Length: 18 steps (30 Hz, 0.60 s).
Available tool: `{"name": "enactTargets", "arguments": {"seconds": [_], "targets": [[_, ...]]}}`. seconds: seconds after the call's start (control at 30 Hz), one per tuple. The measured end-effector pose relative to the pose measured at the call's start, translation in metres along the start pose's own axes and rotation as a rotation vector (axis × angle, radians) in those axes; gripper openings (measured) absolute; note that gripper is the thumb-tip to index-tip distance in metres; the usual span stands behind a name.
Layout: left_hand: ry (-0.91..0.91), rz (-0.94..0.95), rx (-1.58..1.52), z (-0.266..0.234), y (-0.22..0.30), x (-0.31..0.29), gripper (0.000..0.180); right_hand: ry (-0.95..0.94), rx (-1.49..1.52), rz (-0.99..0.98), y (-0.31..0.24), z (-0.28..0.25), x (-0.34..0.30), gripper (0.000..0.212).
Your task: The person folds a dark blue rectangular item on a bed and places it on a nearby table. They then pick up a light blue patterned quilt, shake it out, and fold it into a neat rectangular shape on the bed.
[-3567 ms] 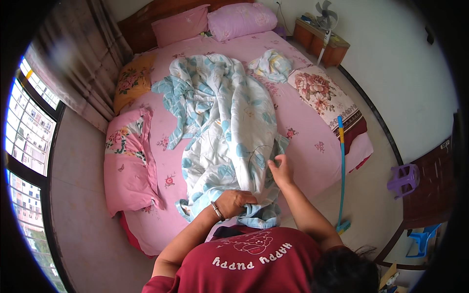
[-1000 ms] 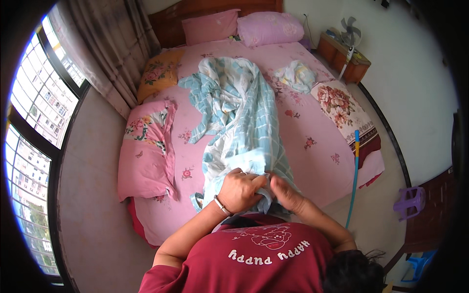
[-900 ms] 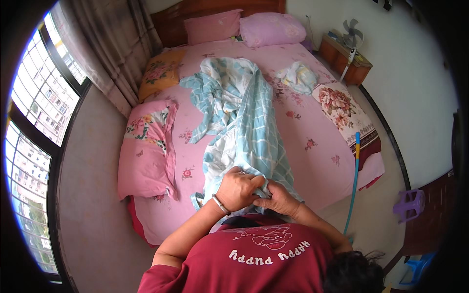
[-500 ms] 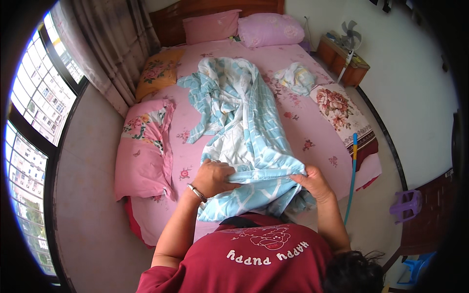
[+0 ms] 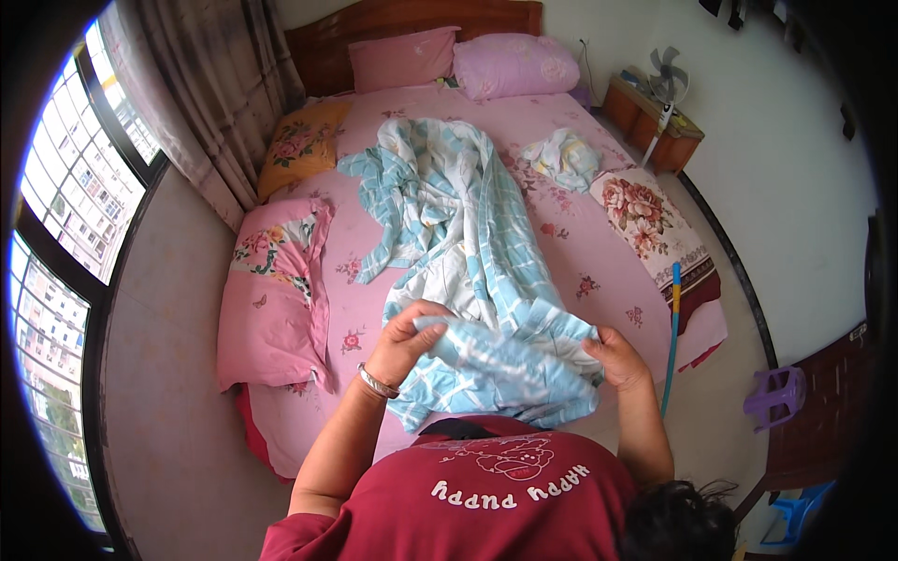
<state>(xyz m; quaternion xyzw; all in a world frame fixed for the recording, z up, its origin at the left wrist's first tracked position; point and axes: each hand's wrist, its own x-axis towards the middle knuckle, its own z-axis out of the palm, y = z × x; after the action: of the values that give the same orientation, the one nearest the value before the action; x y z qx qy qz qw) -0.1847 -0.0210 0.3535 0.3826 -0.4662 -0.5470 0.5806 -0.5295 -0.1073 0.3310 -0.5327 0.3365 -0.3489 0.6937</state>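
A light blue and white checked quilt cover (image 5: 510,243) lies lengthwise and rumpled down the middle of the bed, its near end lifted in front of my chest. My left hand (image 5: 412,341), with a bracelet at the wrist, pinches one part of the near edge. At the other corner, my right hand (image 5: 617,357) grips the cloth between thumb and fingers. Between the hands the fabric sags and is partly smeared by motion. The near folds hang over the foot of the bed, close to my red shirt.
A pink flowered pillow (image 5: 271,299) and an orange pillow (image 5: 301,145) lie along the bed's left side. On the right are a crumpled cloth (image 5: 563,159) and a folded flowered blanket (image 5: 655,220). A blue pole (image 5: 672,341) leans near the bed; a purple stool (image 5: 774,397) stands beyond.
My left hand has risen slightly and turned, with its cloth edge lifted. The right hand has shifted a little right. The fabric between them has slackened and dropped toward the right.
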Motion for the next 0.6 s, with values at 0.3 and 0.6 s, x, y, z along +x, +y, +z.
{"name": "enactTargets", "arguments": {"seconds": [0.3,0.6], "targets": [[-0.155,0.432,0.577,0.042,0.012,0.017,0.021,-0.070,-0.013,-0.082,-0.019,0.057,0.026,0.027],[-0.199,0.246,0.457,0.031,0.005,0.019,0.040,-0.166,-0.115,0.060,-0.019,0.085,0.020,0.020]]}}
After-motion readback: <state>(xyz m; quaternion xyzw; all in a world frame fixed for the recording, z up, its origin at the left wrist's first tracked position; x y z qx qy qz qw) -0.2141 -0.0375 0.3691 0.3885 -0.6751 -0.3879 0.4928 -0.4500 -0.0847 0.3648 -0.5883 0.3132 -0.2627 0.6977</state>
